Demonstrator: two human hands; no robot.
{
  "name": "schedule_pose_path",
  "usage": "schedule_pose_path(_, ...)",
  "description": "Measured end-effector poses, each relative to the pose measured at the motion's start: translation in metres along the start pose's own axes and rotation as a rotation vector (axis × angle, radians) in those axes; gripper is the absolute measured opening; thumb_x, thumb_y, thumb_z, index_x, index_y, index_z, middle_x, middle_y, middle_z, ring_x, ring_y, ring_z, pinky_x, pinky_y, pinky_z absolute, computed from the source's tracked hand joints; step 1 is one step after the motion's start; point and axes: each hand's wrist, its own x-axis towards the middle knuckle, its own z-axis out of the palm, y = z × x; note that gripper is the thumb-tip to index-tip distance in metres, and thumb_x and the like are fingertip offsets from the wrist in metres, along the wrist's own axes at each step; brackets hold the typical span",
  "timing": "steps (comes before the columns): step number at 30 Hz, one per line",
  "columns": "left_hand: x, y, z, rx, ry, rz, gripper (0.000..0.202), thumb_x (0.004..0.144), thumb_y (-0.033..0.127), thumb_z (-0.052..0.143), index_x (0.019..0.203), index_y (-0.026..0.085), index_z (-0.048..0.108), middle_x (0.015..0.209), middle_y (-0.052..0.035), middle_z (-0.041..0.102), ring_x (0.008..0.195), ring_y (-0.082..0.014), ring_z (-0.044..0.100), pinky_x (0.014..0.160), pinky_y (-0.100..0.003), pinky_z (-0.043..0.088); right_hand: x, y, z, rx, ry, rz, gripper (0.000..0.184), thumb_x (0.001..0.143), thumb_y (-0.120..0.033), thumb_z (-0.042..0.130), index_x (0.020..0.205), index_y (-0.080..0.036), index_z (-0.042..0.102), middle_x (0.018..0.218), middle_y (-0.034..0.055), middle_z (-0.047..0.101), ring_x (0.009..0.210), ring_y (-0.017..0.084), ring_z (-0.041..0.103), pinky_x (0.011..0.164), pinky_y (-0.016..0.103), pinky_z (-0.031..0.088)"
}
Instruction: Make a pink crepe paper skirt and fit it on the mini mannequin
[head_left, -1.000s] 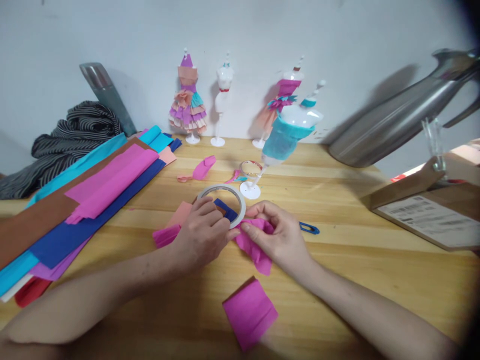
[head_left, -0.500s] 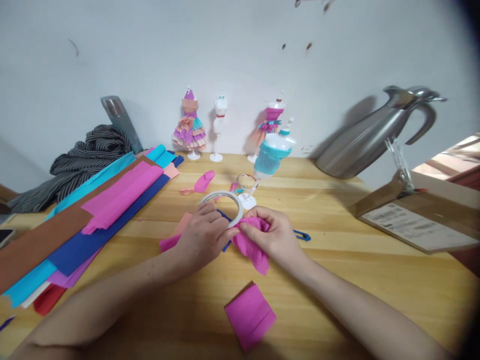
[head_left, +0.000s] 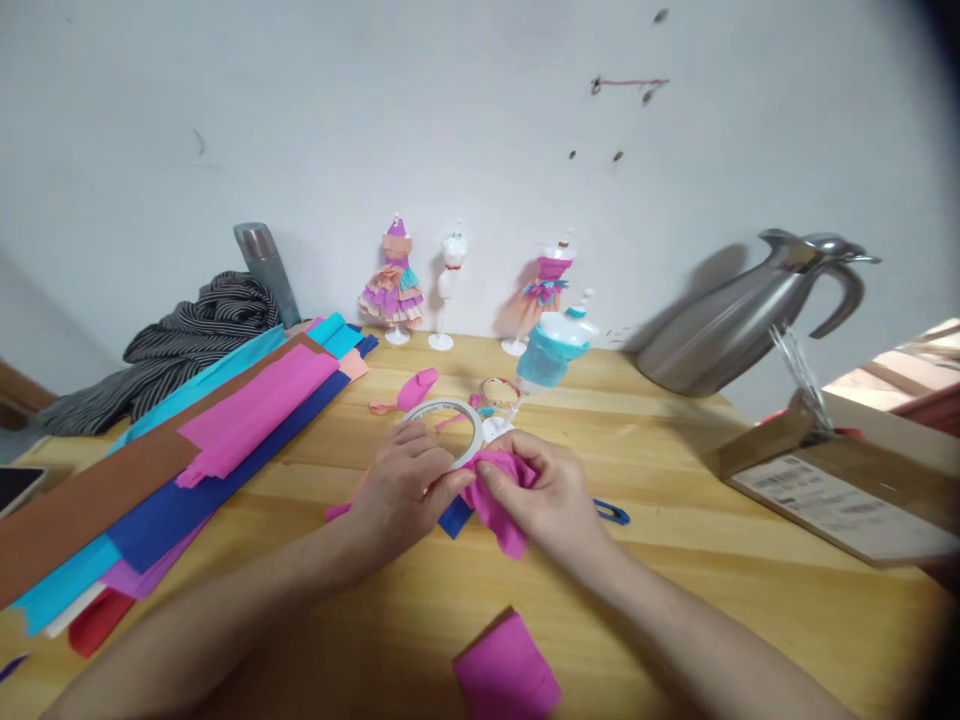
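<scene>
the tape (head_left: 475, 432) was held over the bench (head_left: 360, 640), seemingly so that its edge met the pink paper (head_left: 501, 515) between the two hands. the paper was bunched, probably from being pinched near its top, and its loose end hung down. a pink square (head_left: 508, 668) lay at the near side, apart from both hands, likely to leave them room, while the teal form (head_left: 553, 360) stood just beyond, within reach.

the left hand (head_left: 409, 480) had its grip closed on the near left part of the tape, thumb stretched to the paper's edge. the right hand (head_left: 544, 490) had its grip closed on the paper, thumb pressed towards curled fingers; whether it also touched the tape could not be told.
</scene>
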Motion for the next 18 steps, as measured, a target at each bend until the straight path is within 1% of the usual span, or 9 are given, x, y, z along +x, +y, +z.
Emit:
schedule_pose_path(6, -0.001, -0.002, 0.0, 0.005, 0.003, -0.044, 0.04, 0.092, 0.021, 0.054, 0.054, 0.017, 0.044, 0.053, 0.0024, 0.049, 0.058, -0.0122, 0.046, 0.066, -0.027, 0.043, 0.001, 0.003, 0.008, -0.239, 0.062, -0.245, 0.019, 0.082, -0.016, 0.056, 0.063, -0.02, 0.055, 0.047, -0.0048, 0.047, 0.041, 0.009, 0.041, 0.044, 0.023, 0.033)
schedule_pose_path(8, -0.001, -0.003, 0.0, -0.003, -0.004, -0.057, 0.04, 0.092, 0.022, 0.055, 0.054, 0.017, 0.044, 0.054, 0.0021, 0.05, 0.058, -0.0124, 0.046, 0.064, -0.027, 0.042, 0.002, 0.004, 0.007, -0.316, 0.064, -0.336, 0.02, 0.083, -0.014, 0.055, 0.064, -0.019, 0.055, 0.048, -0.0047, 0.047, 0.042, 0.009, 0.04, 0.045, 0.024, 0.033)
schedule_pose_path(10, 0.0, -0.005, 0.0, -0.019, -0.012, -0.064, 0.04, 0.093, 0.022, 0.054, 0.054, 0.017, 0.044, 0.054, 0.0023, 0.05, 0.057, -0.0121, 0.045, 0.064, -0.027, 0.042, 0.004, 0.003, 0.005, -0.346, 0.04, -0.388, 0.018, 0.084, -0.013, 0.054, 0.067, -0.019, 0.058, 0.051, -0.0037, 0.05, 0.043, 0.009, 0.041, 0.046, 0.024, 0.034)
schedule_pose_path(12, 0.002, -0.008, 0.001, -0.035, -0.007, -0.06, 0.041, 0.093, 0.022, 0.054, 0.054, 0.017, 0.044, 0.053, 0.0029, 0.049, 0.056, -0.0114, 0.044, 0.065, -0.026, 0.043, 0.006, 0.003, 0.002, -0.337, 0.026, -0.375, 0.015, 0.086, -0.015, 0.055, 0.072, -0.018, 0.061, 0.054, -0.0026, 0.054, 0.044, 0.009, 0.044, 0.047, 0.024, 0.036)
schedule_pose_path(14, 0.003, -0.01, 0.001, -0.041, 0.0, -0.046, 0.039, 0.093, 0.021, 0.054, 0.055, 0.017, 0.046, 0.052, 0.0034, 0.049, 0.055, -0.0108, 0.044, 0.068, -0.027, 0.044, 0.008, 0.003, 0.0, -0.312, 0.03, -0.327, 0.012, 0.086, -0.018, 0.058, 0.075, -0.017, 0.064, 0.056, -0.0015, 0.058, 0.046, 0.01, 0.046, 0.048, 0.024, 0.038)
schedule_pose_path(18, 0.002, -0.014, 0.004, -0.037, 0.009, -0.018, 0.039, 0.094, 0.024, 0.054, 0.056, 0.017, 0.048, 0.054, 0.003, 0.05, 0.056, -0.011, 0.044, 0.071, -0.027, 0.046, 0.01, 0.005, 0.0, -0.202, -0.004, -0.216, 0.015, 0.084, -0.019, 0.058, 0.072, -0.016, 0.065, 0.056, -0.001, 0.059, 0.047, 0.01, 0.048, 0.047, 0.023, 0.039)
